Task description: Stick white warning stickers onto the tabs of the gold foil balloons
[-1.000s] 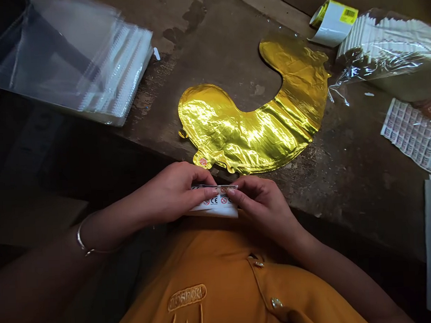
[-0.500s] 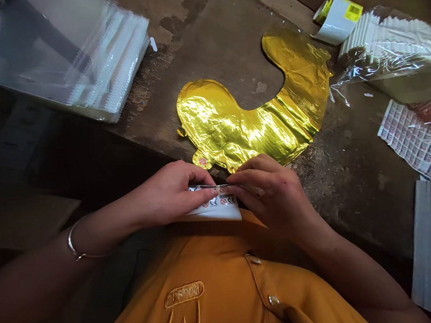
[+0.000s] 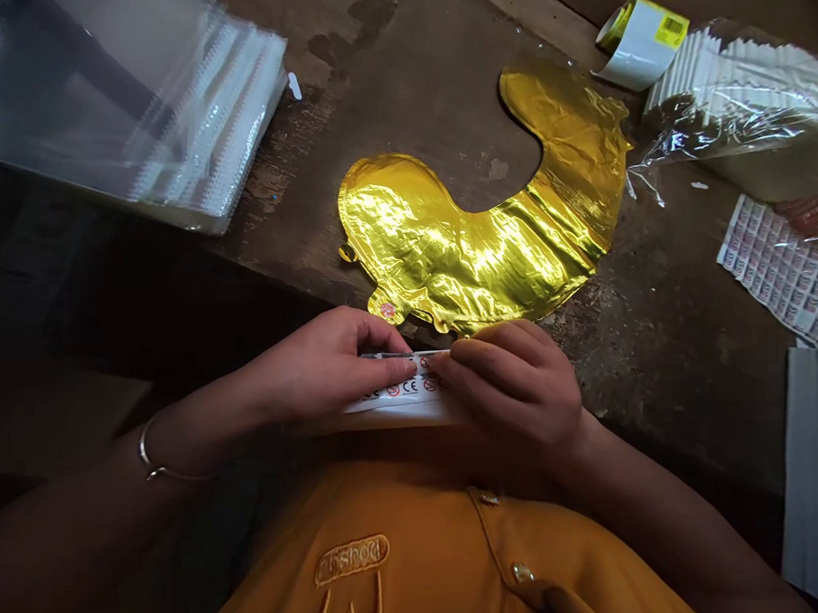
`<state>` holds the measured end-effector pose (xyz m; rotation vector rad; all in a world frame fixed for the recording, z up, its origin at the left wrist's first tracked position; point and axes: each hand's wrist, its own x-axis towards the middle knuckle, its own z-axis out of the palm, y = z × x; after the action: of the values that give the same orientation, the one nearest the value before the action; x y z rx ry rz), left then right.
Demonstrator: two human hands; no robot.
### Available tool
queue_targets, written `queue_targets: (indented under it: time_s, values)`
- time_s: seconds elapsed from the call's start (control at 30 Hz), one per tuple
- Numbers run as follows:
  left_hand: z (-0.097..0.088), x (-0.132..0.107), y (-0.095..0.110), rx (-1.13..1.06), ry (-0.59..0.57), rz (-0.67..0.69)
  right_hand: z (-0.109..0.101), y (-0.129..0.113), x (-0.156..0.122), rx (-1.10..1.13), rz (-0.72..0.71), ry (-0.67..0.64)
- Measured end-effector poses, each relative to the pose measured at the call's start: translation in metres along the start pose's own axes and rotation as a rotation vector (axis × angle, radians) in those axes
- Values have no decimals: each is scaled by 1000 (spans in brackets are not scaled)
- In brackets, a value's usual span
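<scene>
My left hand point(image 3: 336, 359) pinches a white sheet of printed stickers point(image 3: 403, 393) between thumb and fingers, close to my body at the table's front edge. The stickers carry CE marks and red round warning signs. At the sheet's right part, my right hand point(image 3: 521, 378) is closed, thumb and fingertips pressed on the sheet's upper edge. Just beyond both hands, a flat gold foil balloon point(image 3: 474, 249) with a curved shape lies on the table. A small tab with a pinkish round mark sticks out at its near left edge.
A stack of clear plastic bags point(image 3: 191, 144) lies at the left. At the back right are a roll of labels point(image 3: 645, 43) and a clear bag of white sticks point(image 3: 744, 79). Another sticker sheet point(image 3: 783, 268) and a pale grey panel point(image 3: 816, 478) lie on the right.
My right hand's fingers have curled in and pressed down over the sheet's upper edge. More of the printed rows now show between the hands. The balloon stays in place.
</scene>
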<state>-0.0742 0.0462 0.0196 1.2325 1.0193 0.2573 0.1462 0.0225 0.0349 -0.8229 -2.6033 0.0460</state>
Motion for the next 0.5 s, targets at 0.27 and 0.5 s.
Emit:
queue_targets:
  time_s: [0.27,0.5]
  values:
    - [-1,0,0,14,-6,0,-9,-10,9,244,269,22]
    - [0,-19,-6,837,340,538,-2,20,32,596,909,215]
